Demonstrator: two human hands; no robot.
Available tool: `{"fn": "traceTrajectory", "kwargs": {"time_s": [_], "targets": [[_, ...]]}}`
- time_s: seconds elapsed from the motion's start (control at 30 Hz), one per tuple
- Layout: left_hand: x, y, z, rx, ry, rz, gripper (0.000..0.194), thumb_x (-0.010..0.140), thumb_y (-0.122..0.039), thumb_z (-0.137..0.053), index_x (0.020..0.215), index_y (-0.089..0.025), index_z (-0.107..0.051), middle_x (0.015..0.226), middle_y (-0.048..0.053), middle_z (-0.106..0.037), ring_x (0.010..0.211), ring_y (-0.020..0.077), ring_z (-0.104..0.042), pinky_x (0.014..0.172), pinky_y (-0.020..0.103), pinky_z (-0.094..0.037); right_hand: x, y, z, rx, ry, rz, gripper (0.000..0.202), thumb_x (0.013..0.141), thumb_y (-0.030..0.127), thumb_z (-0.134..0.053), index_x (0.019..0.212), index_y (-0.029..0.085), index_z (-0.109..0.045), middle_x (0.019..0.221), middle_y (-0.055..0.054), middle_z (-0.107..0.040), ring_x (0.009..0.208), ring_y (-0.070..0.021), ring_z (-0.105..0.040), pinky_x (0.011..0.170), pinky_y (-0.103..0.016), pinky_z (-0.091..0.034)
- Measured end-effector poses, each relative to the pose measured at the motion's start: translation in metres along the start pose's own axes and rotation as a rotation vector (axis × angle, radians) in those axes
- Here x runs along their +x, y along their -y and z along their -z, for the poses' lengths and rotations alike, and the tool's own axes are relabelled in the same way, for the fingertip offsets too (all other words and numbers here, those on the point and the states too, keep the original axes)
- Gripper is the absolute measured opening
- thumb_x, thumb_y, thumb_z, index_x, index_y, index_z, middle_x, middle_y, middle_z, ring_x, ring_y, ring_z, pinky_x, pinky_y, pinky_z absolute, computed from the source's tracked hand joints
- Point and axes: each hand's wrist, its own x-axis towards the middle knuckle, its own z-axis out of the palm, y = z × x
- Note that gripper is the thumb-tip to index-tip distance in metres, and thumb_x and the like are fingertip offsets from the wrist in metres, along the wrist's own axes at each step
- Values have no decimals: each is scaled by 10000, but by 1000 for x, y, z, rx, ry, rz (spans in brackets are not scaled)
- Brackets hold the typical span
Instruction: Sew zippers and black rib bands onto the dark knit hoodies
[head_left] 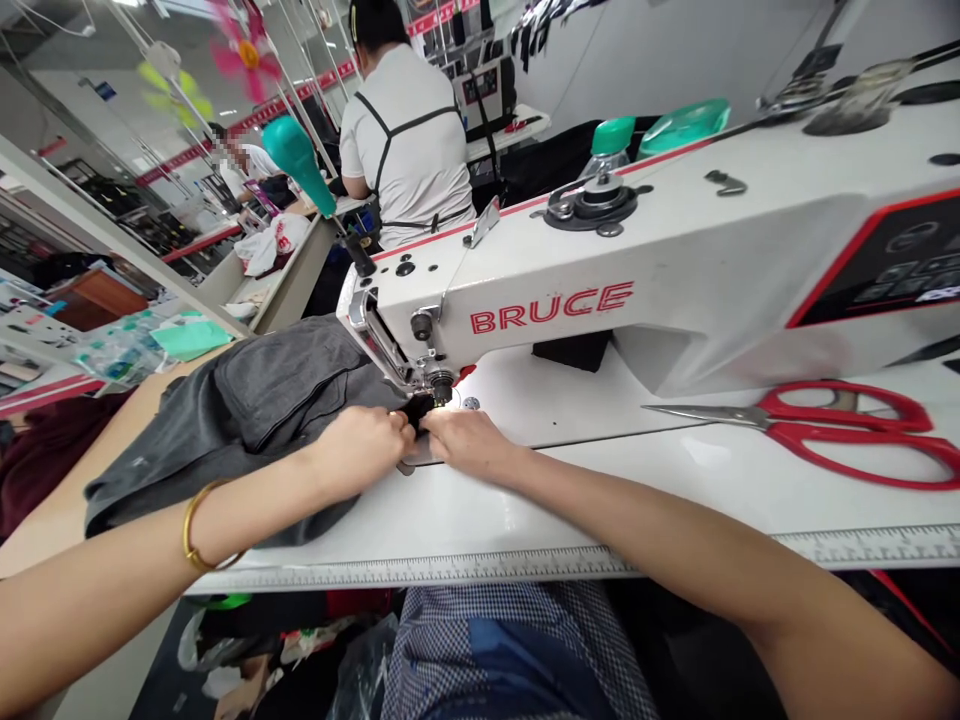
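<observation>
A white sewing machine (660, 260) stretches across the table, its needle end lit by a small lamp. Close to the needle, my left hand (367, 445) is closed on a dark grey garment (292, 375), which spreads out to the left over the table. My right hand (469, 445) lies just right of the needle, fingers pressed together at a small dark edge of cloth. The fingertips of both hands nearly meet below the presser foot, and the foot hides part of the cloth there. What exactly the right fingers pinch is too small to make out.
Red-handled scissors (795, 425) lie on the right, blades pointing toward the needle. A ruler strip (450, 572) runs along the table's front edge. Behind the machine stand a green-capped bottle (611, 145) and a seated person (409, 130) facing away. Dark red cloth (45, 455) sits far left.
</observation>
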Motion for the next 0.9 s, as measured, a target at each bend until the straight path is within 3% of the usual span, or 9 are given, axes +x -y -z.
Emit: {"fn": "traceTrajectory", "kwargs": {"time_s": [0.1, 0.2, 0.3, 0.43, 0.53, 0.73, 0.9], "targets": [[5, -6, -1, -63, -33, -186, 211, 859, -214, -421, 740, -136, -577, 707, 59, -595, 597, 187, -551, 494, 288, -358, -9, 8, -5, 12, 29, 68, 192, 854, 244, -436, 895, 129, -583, 909, -72, -618, 834, -174, -559, 669, -246, -373], [13, 8, -4, -137, -70, -322, 381, 869, -422, -379, 719, -142, -589, 721, 65, -600, 649, 191, -545, 554, 296, -377, -13, 14, -9, 26, 84, 97, 203, 871, 240, -425, 904, 128, -592, 927, -61, -621, 862, -161, -554, 705, -240, -378], [17, 34, -6, -121, -79, -283, 497, 852, -534, -319, 732, -136, -592, 687, 68, -598, 628, 180, -533, 556, 282, -352, -9, 16, -7, 17, 134, 45, 190, 857, 164, -404, 906, 123, -583, 905, -60, -616, 796, -158, -560, 658, -245, -372], [13, 49, -8, -89, -69, -251, 327, 886, -368, -376, 754, -146, -577, 686, 46, -607, 627, 157, -539, 572, 265, -330, -1, 12, -2, 20, 153, 10, 189, 838, 130, -389, 895, 145, -568, 880, -46, -606, 743, -147, -550, 615, -237, -341], [7, 39, -11, -67, -91, -220, 247, 873, -279, -413, 723, -153, -563, 662, 35, -600, 615, 172, -549, 569, 288, -330, 3, 6, 0, 39, 143, -10, 197, 824, 115, -382, 903, 163, -555, 897, -37, -600, 766, -140, -539, 622, -230, -323], [6, -2, -12, -34, -142, -97, 116, 808, -186, -478, 726, -145, -550, 671, 39, -605, 568, 191, -564, 504, 313, -336, 6, -5, 3, 19, 77, -21, 174, 788, 109, -396, 844, 164, -551, 877, -37, -599, 761, -135, -539, 599, -221, -289], [6, 0, -14, 1, -236, -73, 144, 817, -263, -481, 738, -150, -524, 649, 42, -586, 562, 196, -564, 482, 312, -351, 9, -8, 5, -49, 6, -3, 175, 744, 79, -397, 742, 175, -543, 778, -5, -609, 701, -128, -551, 555, -219, -261]]}}
